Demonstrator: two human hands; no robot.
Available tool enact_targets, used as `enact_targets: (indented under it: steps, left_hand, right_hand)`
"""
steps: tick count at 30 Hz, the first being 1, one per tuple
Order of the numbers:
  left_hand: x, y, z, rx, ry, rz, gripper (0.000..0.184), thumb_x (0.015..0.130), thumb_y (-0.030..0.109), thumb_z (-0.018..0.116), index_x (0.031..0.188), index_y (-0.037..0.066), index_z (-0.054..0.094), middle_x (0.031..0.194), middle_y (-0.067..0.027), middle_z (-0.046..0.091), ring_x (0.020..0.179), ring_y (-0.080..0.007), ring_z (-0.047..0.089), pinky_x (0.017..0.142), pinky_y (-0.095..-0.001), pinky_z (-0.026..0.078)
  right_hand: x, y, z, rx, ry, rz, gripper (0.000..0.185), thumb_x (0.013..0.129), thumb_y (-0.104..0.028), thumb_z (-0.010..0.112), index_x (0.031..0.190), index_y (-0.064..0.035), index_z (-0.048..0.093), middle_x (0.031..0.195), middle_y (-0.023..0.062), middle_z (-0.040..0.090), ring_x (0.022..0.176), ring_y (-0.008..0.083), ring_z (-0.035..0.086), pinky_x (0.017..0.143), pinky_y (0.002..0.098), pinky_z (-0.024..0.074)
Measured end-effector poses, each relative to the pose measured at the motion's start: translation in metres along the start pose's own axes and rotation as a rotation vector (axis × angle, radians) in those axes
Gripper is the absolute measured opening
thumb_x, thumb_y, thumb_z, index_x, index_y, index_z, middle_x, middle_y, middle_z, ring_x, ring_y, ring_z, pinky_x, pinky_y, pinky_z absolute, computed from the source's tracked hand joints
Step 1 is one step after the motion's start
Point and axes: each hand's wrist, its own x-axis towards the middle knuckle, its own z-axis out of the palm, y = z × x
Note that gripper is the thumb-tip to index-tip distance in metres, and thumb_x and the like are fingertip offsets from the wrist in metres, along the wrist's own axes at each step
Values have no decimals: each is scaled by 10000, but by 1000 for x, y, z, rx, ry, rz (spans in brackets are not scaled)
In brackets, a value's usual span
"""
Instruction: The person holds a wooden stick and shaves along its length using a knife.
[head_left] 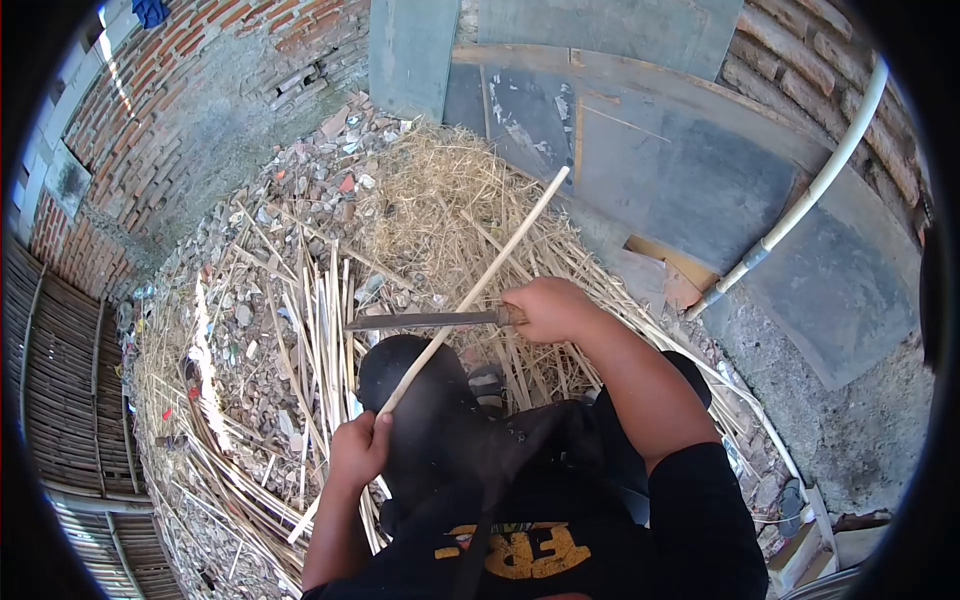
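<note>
My left hand (360, 450) is closed round the lower end of a long pale stick (515, 238), which slants up and to the right over my knee. In my right hand (548, 310) is the handle of a long dark blade (425, 321). The blade points left and crosses the stick above my knee; whether the two touch I cannot tell. Curled shavings (440, 200) lie on the ground beyond the stick's upper part.
Split strips (325, 340) lie in a bundle left of my knee, over rubble (240, 320). A pale pipe (820, 185) and grey boards (670, 180) stand at the right. Brick wall (150, 130) rises at the upper left, slatted panels (65, 380) below it.
</note>
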Motion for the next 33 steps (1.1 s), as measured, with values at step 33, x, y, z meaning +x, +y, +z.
enact_targets:
  steps: [33]
  left_hand:
    - [-6,2,10,127,111,16,479,1052,360,587,722,17,531,627,-249,587,625,-479,609,583,-553,456]
  right_hand:
    - [26,54,29,231,171,240,290,808,-280,737,1013,-74,726,957,174,744,925,405,711,832,484,565]
